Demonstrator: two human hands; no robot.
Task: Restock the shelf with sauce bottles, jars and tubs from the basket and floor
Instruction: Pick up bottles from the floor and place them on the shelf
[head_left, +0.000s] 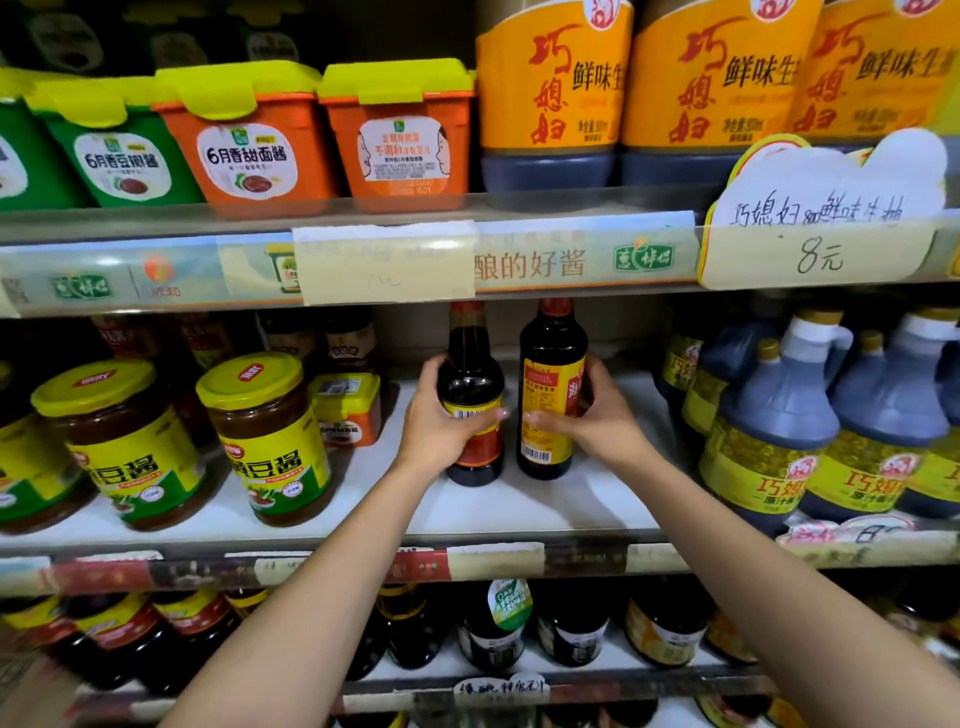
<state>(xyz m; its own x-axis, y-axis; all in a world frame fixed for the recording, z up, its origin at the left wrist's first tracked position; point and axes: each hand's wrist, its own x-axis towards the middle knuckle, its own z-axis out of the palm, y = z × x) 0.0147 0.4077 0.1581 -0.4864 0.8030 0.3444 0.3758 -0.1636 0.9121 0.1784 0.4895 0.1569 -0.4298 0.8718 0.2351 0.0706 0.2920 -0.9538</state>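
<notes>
My two bare arms reach forward to the white middle shelf (467, 512) of a shop rack. On that shelf, near its centre, stand two tall dark glass sauce bottles, upright and just beside each other with a narrow gap between them. My left hand (441, 431) is wrapped round the lower body of the left dark bottle with the red and yellow label (470, 374), fingers curled across the front over its barcode. My right hand (592, 415) grips the right dark bottle with the yellow and red label (550, 364) from its right side, fingertips lying on the label. Both bottle bases appear to rest on the shelf.

Towards the left end of the same shelf stand two brown bean-paste jars with yellow lids (265, 436), and behind them a small orange tub with a yellow lid (347, 410). At the right end of the shelf sit large dark soy jugs with handles and yellow labels (769, 431). On the level above the shelf are orange and green square tubs with yellow lids (400, 135) and big bottles with orange labels (550, 98)
</notes>
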